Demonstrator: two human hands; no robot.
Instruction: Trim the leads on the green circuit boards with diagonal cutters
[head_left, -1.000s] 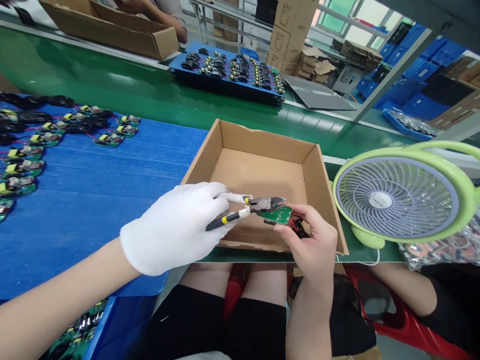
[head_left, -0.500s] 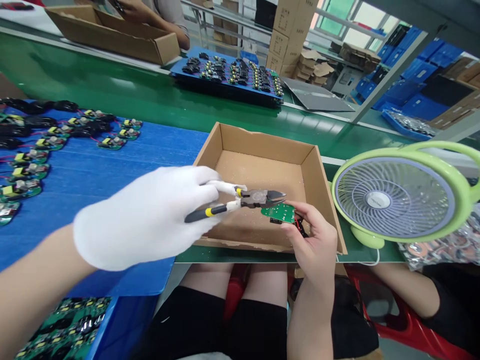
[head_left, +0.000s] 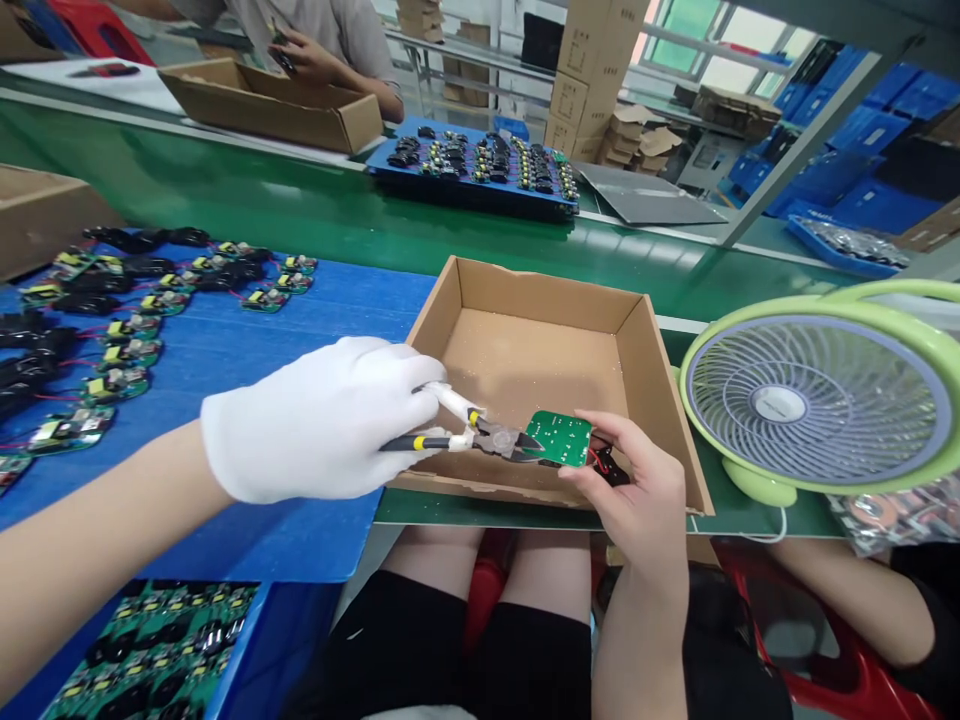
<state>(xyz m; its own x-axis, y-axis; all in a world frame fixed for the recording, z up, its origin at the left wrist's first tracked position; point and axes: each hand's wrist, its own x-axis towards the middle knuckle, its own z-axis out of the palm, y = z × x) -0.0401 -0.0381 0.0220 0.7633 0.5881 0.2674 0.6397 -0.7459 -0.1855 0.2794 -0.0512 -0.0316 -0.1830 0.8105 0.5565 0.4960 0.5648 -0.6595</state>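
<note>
My left hand (head_left: 330, 420), in a white glove, is closed round the handles of a pair of diagonal cutters (head_left: 499, 440) with black, yellow-banded grips. Their jaws lie at the left edge of a green circuit board (head_left: 559, 438); whether they touch it I cannot tell. Bare, my right hand (head_left: 641, 475) pinches the board's right end between thumb and fingers, solder side up. Red and black wires (head_left: 607, 465) hang by the palm. Beneath both hands lies an open cardboard box (head_left: 540, 355) with small bits scattered on its floor.
Several wired boards (head_left: 127, 350) lie on a blue sheet (head_left: 322, 330) to the left. At the right stands a green fan (head_left: 817, 400). A blue tray of boards (head_left: 480, 175) sits across the bench, near a co-worker's hand (head_left: 307, 58). Another person's arm (head_left: 855, 600) is at lower right.
The cutters have come down from above the board to its left edge, and the board's face is turned more toward me. The whole view has shifted slightly.
</note>
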